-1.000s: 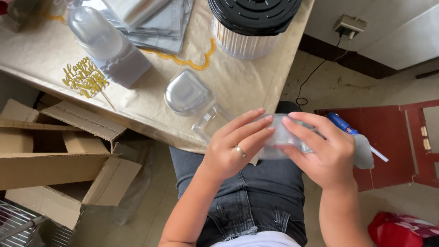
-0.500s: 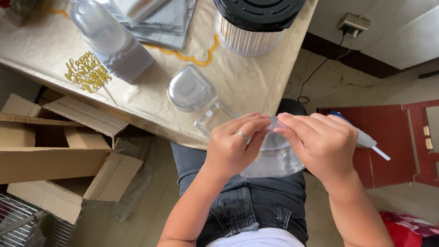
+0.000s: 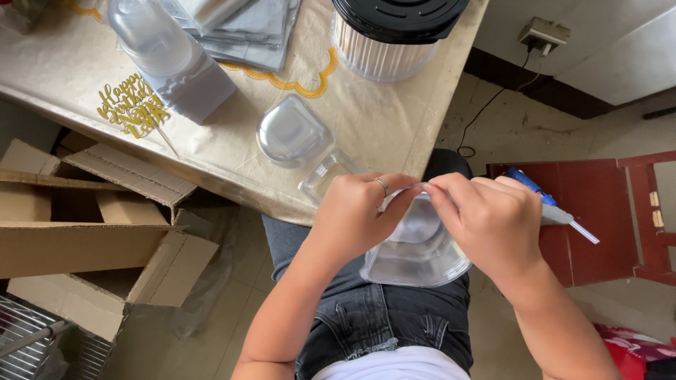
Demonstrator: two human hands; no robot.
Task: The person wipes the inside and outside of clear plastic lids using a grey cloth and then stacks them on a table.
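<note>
Over my lap I hold a clear plastic container (image 3: 417,253) with both hands. My left hand (image 3: 355,211), with a ring on one finger, pinches its upper rim from the left. My right hand (image 3: 486,218) pinches the same rim from the right, fingertips almost touching the left ones. The container's rounded body hangs below my fingers. On the table edge just beyond my left hand lies another open clear clamshell container (image 3: 299,141), its dome half up and its flat half toward me.
The table (image 3: 394,119) bears a stack of clear cups (image 3: 165,56), a gold cake topper (image 3: 134,109), silver packets (image 3: 236,28) and a ribbed tub with a black lid (image 3: 394,28). Open cardboard boxes (image 3: 91,225) stand left. A red chair (image 3: 605,211) holds a glue gun (image 3: 546,204).
The hands shifted from cupping the container to pinching its top rim together. The container now hangs lower over the lap.
</note>
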